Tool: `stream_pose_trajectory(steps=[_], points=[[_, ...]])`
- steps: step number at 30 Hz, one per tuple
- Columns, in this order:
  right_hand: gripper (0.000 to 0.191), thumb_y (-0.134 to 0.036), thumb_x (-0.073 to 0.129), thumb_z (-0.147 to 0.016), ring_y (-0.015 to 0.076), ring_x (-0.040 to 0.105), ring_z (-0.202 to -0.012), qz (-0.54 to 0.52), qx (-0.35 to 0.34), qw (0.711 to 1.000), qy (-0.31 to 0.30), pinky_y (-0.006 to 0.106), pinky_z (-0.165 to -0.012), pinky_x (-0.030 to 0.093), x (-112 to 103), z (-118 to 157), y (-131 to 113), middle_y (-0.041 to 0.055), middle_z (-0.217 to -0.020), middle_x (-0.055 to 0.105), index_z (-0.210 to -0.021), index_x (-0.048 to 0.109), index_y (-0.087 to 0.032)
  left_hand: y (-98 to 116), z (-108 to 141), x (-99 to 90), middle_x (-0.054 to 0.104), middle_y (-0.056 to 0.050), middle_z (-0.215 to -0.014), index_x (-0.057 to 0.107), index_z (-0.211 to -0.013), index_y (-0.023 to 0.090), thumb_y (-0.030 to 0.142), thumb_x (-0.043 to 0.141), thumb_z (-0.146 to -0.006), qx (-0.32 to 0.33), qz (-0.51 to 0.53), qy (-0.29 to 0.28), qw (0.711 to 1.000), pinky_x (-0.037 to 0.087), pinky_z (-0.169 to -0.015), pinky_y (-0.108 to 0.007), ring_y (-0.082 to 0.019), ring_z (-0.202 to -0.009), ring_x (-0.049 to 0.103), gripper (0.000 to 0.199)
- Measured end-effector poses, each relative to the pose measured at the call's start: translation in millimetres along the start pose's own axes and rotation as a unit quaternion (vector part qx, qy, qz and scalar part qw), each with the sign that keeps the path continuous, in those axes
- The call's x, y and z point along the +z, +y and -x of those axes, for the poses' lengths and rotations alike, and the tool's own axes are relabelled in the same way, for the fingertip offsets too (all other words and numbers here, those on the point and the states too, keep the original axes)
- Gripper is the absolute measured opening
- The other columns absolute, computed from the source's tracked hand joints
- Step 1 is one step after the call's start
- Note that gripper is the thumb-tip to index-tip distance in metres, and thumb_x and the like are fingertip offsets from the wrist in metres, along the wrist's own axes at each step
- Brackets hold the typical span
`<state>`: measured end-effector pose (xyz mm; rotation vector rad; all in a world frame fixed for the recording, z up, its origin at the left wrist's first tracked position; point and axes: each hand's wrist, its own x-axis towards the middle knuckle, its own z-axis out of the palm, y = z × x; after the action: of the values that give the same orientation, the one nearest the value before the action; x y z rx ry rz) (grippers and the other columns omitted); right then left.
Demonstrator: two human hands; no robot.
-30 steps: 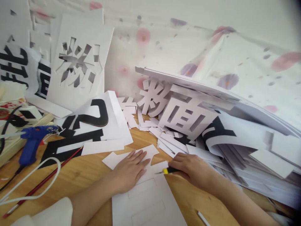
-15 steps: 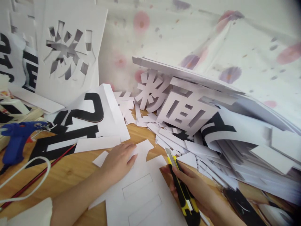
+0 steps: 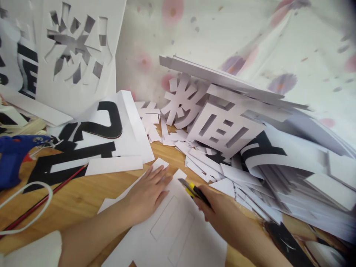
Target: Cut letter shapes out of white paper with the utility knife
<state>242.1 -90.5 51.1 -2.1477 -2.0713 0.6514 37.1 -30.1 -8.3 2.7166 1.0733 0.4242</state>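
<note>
My left hand [image 3: 148, 191] lies flat with fingers stretched out on a white sheet of board [image 3: 155, 248] in front of me. Long rectangles are outlined in thin lines on that sheet, and notches are cut into its far edge. In my right hand [image 3: 217, 207] is a yellow and black utility knife [image 3: 194, 189], its blade out and pointing left just over the sheet's far part. I cannot tell whether the blade touches the sheet. The knife's rear end is hidden by my hand.
Cut-out white characters [image 3: 225, 122] lean at the back amid paper scraps [image 3: 203, 167]. A stencil board [image 3: 80, 89] stands back left. At left are a blue glue gun [image 3: 11, 159], a white cable [image 3: 50, 200] and a red pencil [image 3: 36, 207]. A dark phone-like object [image 3: 289, 241] lies at right.
The sheet has turned, so its outlined rectangles now run more steeply away from me. My right hand has swung the knife from upright to pointing left over the sheet.
</note>
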Motion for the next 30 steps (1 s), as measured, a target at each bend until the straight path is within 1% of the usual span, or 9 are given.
stream_pose_trajectory(steps=[1,3,6,8,13,18,24,27,30], points=[[0.013,-0.026,0.042,-0.087,0.0199,0.062,-0.063,0.067,-0.010,0.998,0.006,0.028,-0.052,0.034,4.3,6.0,0.6,0.0032,-0.068,0.065,-0.078,0.049,-0.022,0.1,-0.6,2.0,0.033,-0.010,-0.144,0.043,-0.132,0.017,0.034,0.033,-0.095,0.003,0.003,-0.016,1.000,0.021,-0.109,-0.046,-0.024,-0.134,0.027,0.042],[0.013,-0.024,0.042,-0.088,0.0214,0.064,-0.064,0.146,-0.023,0.989,0.009,0.027,-0.050,0.032,15.2,15.2,3.8,0.0045,-0.072,0.067,-0.077,0.049,-0.021,0.2,-1.5,4.0,0.033,-0.010,-0.144,0.041,-0.134,0.016,0.035,0.030,-0.096,-0.001,-0.001,-0.041,0.999,0.020,-0.109,-0.047,-0.023,-0.134,0.026,0.044],[0.013,-0.025,0.043,-0.088,0.0205,0.063,-0.057,0.217,-0.046,0.974,0.039,0.026,-0.045,0.029,29.5,20.5,10.1,0.0043,-0.068,0.066,-0.078,0.051,-0.021,0.3,-1.8,3.8,0.031,-0.009,-0.144,0.039,-0.135,0.015,0.036,0.028,-0.096,-0.008,-0.014,-0.061,0.998,0.018,-0.110,-0.046,-0.023,-0.135,0.023,0.046],[0.015,-0.027,0.043,-0.088,0.0206,0.063,-0.054,0.244,-0.060,0.966,0.057,0.026,-0.043,0.027,33.8,20.3,12.7,0.0041,-0.065,0.065,-0.078,0.051,-0.021,0.4,-1.7,3.6,0.029,-0.009,-0.145,0.039,-0.136,0.016,0.036,0.027,-0.096,-0.008,-0.017,-0.064,0.998,0.017,-0.110,-0.045,-0.022,-0.135,0.022,0.046],[0.018,-0.029,0.040,-0.090,0.0208,0.061,-0.051,0.248,-0.083,0.964,0.055,0.027,-0.042,0.025,35.3,17.7,13.4,0.0027,-0.062,0.064,-0.075,0.049,-0.022,0.6,-1.4,4.6,0.031,-0.007,-0.145,0.039,-0.135,0.018,0.038,0.027,-0.096,-0.009,-0.017,-0.050,0.999,0.016,-0.111,-0.043,-0.021,-0.135,0.023,0.046],[0.018,-0.028,0.041,-0.089,0.0188,0.059,-0.048,0.257,-0.109,0.954,0.106,0.026,-0.042,0.026,40.9,16.5,15.8,0.0018,-0.059,0.060,-0.073,0.047,-0.022,0.7,-1.9,4.2,0.031,-0.008,-0.145,0.038,-0.136,0.016,0.038,0.027,-0.096,-0.008,-0.023,-0.064,0.998,0.017,-0.110,-0.044,-0.021,-0.135,0.022,0.046],[0.016,-0.025,0.043,-0.087,0.0150,0.055,-0.042,0.302,-0.112,0.934,0.151,0.025,-0.040,0.023,44.2,17.9,16.1,0.0009,-0.058,0.059,-0.072,0.047,-0.021,-1.3,-1.3,7.6,0.032,-0.007,-0.145,0.039,-0.135,0.017,0.038,0.028,-0.096,-0.003,-0.022,-0.046,0.999,0.017,-0.111,-0.043,-0.021,-0.135,0.023,0.046],[0.014,-0.024,0.047,-0.086,0.0152,0.056,-0.043,0.314,-0.106,0.933,0.139,0.025,-0.039,0.022,44.0,16.9,13.5,0.0006,-0.057,0.059,-0.072,0.047,-0.021,-1.3,-1.0,8.1,0.031,-0.008,-0.145,0.039,-0.135,0.017,0.038,0.027,-0.096,-0.003,-0.028,-0.051,0.998,0.017,-0.110,-0.044,-0.022,-0.135,0.023,0.046],[0.014,-0.022,0.046,-0.087,0.0166,0.057,-0.044,0.310,-0.103,0.940,0.101,0.025,-0.039,0.019,40.5,14.8,8.2,0.0019,-0.058,0.060,-0.072,0.047,-0.021,-0.4,-1.0,7.9,0.032,-0.008,-0.144,0.039,-0.136,0.017,0.038,0.026,-0.096,-0.002,-0.030,-0.043,0.999,0.017,-0.110,-0.044,-0.023,-0.135,0.023,0.047]])
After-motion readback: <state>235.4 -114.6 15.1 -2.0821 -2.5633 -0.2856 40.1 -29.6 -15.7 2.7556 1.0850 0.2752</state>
